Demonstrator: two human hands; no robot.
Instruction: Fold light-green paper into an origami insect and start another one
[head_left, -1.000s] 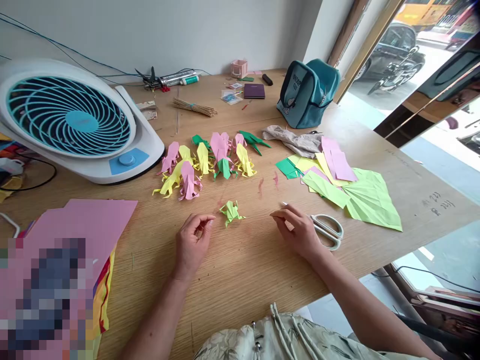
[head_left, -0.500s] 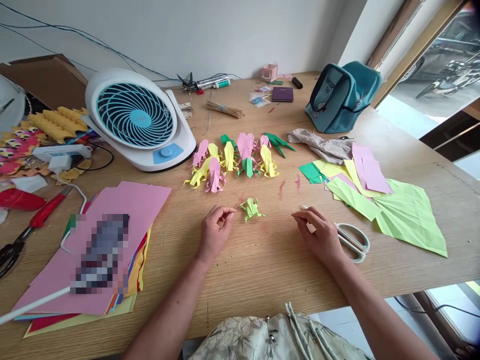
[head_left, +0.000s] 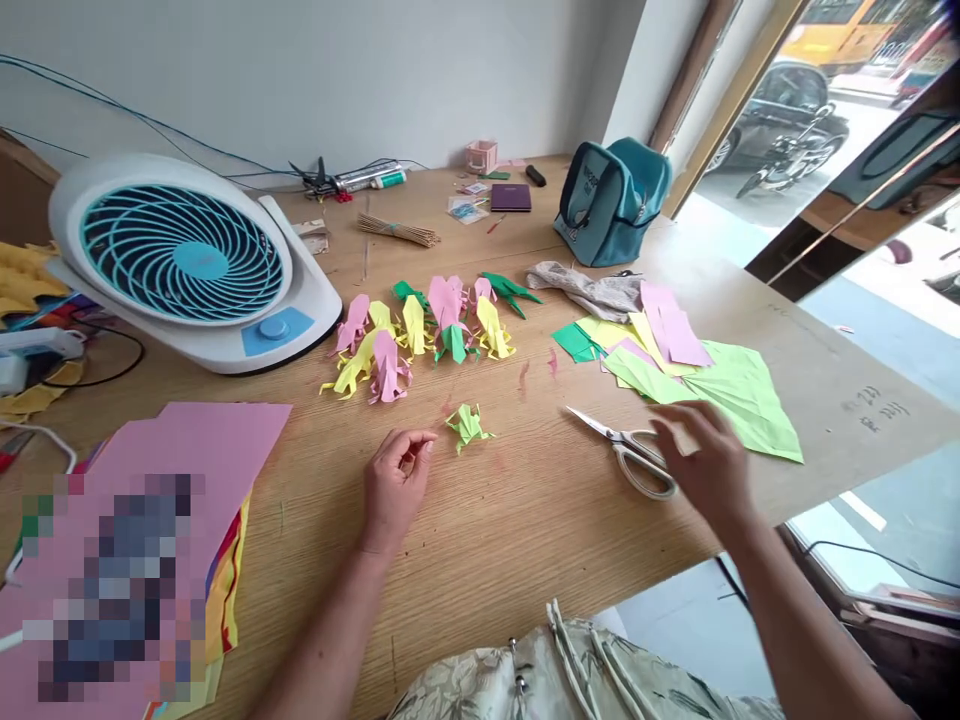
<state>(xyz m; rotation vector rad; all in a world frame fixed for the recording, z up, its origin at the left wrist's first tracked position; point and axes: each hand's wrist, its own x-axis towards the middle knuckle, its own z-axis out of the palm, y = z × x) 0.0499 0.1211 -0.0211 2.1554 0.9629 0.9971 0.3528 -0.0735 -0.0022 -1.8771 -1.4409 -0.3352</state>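
Observation:
A small light-green folded paper frog (head_left: pixel 468 427) sits on the wooden table (head_left: pixel 525 540) in front of me. My left hand (head_left: pixel 395 483) rests on the table just left of it, fingers loosely curled, holding nothing. My right hand (head_left: pixel 709 462) hovers blurred over the handles of white scissors (head_left: pixel 628 448), beside a spread of light-green, yellow and pink paper sheets (head_left: pixel 720 385); its fingers are smeared by motion. Behind the frog stands a cluster of pink, yellow and green folded paper figures (head_left: pixel 424 335).
A white and teal fan (head_left: pixel 187 270) stands at the back left. A stack of pink and coloured paper (head_left: pixel 202 450) lies at the near left. A teal bag (head_left: pixel 611 200), a crumpled cloth (head_left: pixel 589 285) and bamboo sticks (head_left: pixel 397 232) lie further back.
My right hand has moved right, away from the frog, to above the scissors' handles. My left hand has stayed put. The view has swung between frames.

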